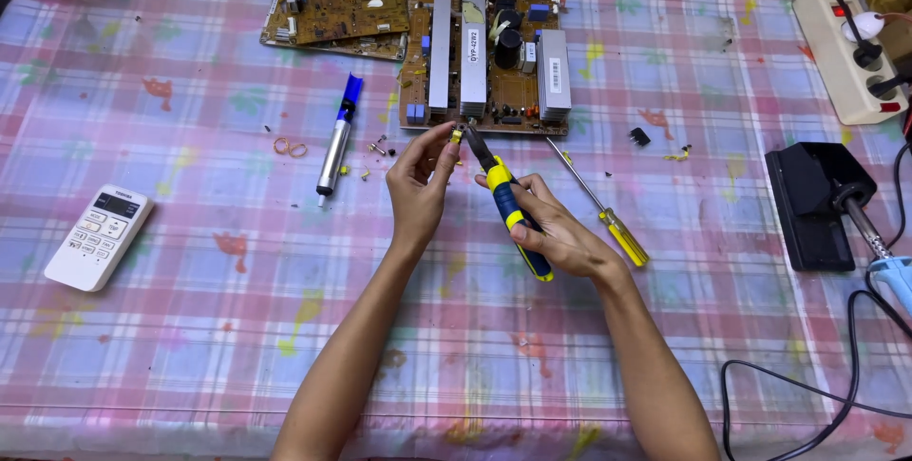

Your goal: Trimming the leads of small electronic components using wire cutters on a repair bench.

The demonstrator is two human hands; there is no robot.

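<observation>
Both hands meet over a checked pink-and-blue tablecloth (190, 328), working a small part with pliers

Right hand (560, 233) closed round the blue-and-yellow handles of a pair of long-nose pliers (508, 209), black nose pointing up-left; left hand (423, 181) pinches a small yellow component (457, 137) between thumb and fingertips, just at the plier tips, whether nose actually bites it cannot be told. Both sit just in front of a large brown circuit board with silver heat sinks (489, 57); a second smaller brown circuit board (337, 0) lies to its left. Left of the hands: silver desoldering pump with blue top (337, 138), white remote control (98, 236) further out. Right of the hands: yellow-handled screwdriver (600, 203) flat on the cloth, near the right wrist; black soldering stand (815, 203) and white power strip (841, 48) at the far right edge
</observation>
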